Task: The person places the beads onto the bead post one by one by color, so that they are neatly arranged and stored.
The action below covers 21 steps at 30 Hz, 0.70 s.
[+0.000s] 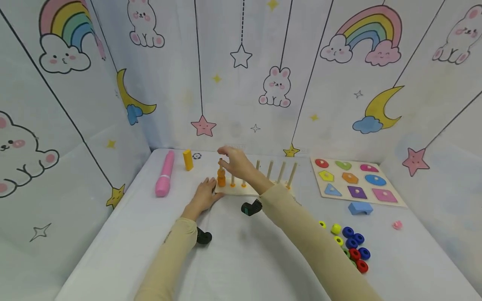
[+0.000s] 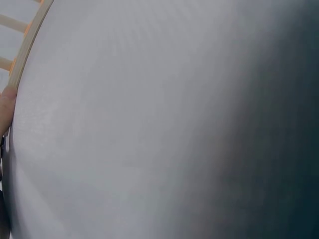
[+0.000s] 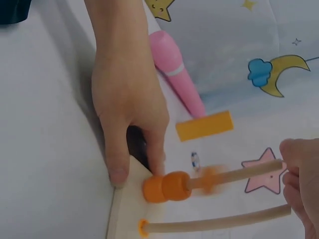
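Note:
A wooden peg board [image 1: 241, 191] with upright pegs [image 1: 280, 171] stands at the back of the table. Two orange beads [image 1: 221, 179] sit stacked at the foot of its leftmost peg. In the right wrist view a third orange bead [image 3: 212, 178] shows blurred halfway along that peg [image 3: 239, 174], above the stacked beads [image 3: 167, 186]. My right hand [image 1: 226, 156] hovers at the peg's top, fingers [image 3: 299, 169] loosely curled by the peg tips and holding nothing. My left hand [image 1: 208, 186] rests flat on the table, thumb and forefinger [image 3: 157, 159] pressing the board's near left corner [image 3: 124, 214].
A pink cylinder [image 1: 165, 174] and a yellow block [image 1: 187, 159] lie at the back left. A shape puzzle board [image 1: 355, 182] is at the right, with a blue arch block [image 1: 360, 207] and several coloured rings [image 1: 354, 246] in front of it. Cloth walls close in three sides.

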Each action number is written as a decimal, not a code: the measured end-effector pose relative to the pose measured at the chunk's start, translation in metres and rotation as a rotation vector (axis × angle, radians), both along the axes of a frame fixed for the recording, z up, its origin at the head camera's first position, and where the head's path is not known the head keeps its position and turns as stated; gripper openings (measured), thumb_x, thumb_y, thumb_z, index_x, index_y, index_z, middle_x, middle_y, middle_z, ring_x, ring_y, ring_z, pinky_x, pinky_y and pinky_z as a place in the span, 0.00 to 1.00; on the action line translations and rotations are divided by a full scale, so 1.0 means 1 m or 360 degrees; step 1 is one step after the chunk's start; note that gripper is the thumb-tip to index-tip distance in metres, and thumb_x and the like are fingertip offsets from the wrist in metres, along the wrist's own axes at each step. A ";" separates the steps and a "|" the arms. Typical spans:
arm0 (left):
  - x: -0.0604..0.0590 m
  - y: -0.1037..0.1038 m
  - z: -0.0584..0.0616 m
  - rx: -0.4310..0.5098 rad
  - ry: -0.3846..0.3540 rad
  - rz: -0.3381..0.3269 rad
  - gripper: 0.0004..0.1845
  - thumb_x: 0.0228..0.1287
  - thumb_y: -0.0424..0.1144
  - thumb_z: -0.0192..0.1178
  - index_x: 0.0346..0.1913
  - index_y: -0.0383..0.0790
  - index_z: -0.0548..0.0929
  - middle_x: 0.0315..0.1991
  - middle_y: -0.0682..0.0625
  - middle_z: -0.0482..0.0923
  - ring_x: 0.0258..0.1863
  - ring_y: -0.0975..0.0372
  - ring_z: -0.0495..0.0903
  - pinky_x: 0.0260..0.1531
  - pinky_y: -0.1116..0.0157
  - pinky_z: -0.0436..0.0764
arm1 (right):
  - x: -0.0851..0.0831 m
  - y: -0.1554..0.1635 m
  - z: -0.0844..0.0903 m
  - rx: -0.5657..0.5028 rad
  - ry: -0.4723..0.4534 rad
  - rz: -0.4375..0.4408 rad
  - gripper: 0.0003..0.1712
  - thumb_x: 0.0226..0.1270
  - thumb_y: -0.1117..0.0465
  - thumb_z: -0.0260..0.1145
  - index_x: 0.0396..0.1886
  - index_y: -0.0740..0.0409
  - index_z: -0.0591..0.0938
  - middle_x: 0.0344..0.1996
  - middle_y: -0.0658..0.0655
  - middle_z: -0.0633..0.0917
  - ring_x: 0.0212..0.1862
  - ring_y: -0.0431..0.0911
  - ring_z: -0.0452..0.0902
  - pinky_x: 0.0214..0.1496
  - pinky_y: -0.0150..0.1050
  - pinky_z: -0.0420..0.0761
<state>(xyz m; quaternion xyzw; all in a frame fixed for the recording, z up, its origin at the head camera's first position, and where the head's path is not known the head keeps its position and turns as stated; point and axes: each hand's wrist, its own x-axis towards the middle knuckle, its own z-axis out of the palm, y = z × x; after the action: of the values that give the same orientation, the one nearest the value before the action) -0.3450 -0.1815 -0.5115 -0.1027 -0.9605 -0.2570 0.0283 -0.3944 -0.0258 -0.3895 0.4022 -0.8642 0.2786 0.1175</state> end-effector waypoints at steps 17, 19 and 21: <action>0.002 0.002 -0.003 -0.0044 0.0015 -0.0010 0.38 0.66 0.51 0.58 0.66 0.22 0.62 0.68 0.32 0.57 0.69 0.40 0.50 0.68 0.44 0.49 | 0.052 0.139 -0.025 -0.0358 -0.0228 0.0073 0.11 0.67 0.63 0.62 0.45 0.64 0.81 0.40 0.54 0.85 0.42 0.42 0.81 0.44 0.33 0.83; 0.002 0.002 -0.003 -0.0042 0.0014 -0.0012 0.38 0.66 0.51 0.57 0.66 0.22 0.61 0.68 0.32 0.57 0.69 0.40 0.50 0.68 0.44 0.49 | 0.055 0.168 -0.034 -0.0337 -0.0232 0.0016 0.10 0.68 0.62 0.61 0.45 0.63 0.81 0.40 0.55 0.86 0.41 0.42 0.82 0.43 0.34 0.83; 0.002 0.002 -0.001 -0.0034 0.0014 -0.0007 0.38 0.66 0.50 0.57 0.66 0.22 0.61 0.68 0.31 0.56 0.69 0.40 0.49 0.68 0.44 0.49 | 0.058 0.195 -0.041 -0.0306 -0.0232 -0.0067 0.10 0.69 0.62 0.60 0.45 0.61 0.82 0.40 0.53 0.86 0.42 0.42 0.81 0.43 0.34 0.83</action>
<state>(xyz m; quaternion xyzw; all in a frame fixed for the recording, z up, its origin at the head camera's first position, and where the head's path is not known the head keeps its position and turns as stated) -0.3428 -0.1796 -0.5123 -0.1063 -0.9628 -0.2465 0.0309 -0.3362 0.1695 -0.4307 0.3495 -0.8480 0.3862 0.0981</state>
